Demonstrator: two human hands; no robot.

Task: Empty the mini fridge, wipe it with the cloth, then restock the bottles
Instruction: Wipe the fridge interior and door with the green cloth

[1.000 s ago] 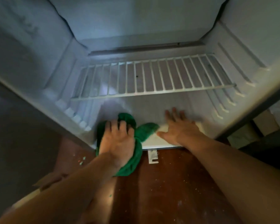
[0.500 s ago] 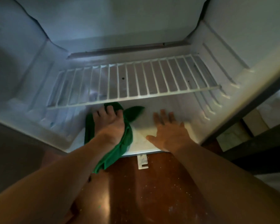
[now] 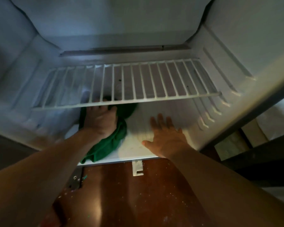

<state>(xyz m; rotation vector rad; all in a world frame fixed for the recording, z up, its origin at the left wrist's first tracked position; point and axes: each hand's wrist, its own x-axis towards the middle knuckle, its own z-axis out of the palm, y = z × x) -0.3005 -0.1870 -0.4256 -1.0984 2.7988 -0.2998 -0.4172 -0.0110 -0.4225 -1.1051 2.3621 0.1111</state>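
Observation:
The mini fridge (image 3: 233, 51) stands open with nothing on its white wire shelf (image 3: 147, 79). A green cloth (image 3: 111, 143) lies on the fridge's white floor (image 3: 169, 110) at the left. My left hand (image 3: 100, 122) presses flat on the cloth, its fingertips reaching under the shelf's front bar. My right hand (image 3: 166, 138) rests flat on the fridge floor to the right of the cloth, fingers spread. No bottles are in view.
A dark reddish wooden floor (image 3: 138, 194) with pale specks lies in front of the fridge. A white plastic bracket (image 3: 137, 168) sits below the fridge's front edge. Dark furniture (image 3: 252, 154) stands at the right.
My left hand has pushed the green cloth deeper into the fridge, from the front edge to under the shelf. My right hand stays flat on the floor beside it.

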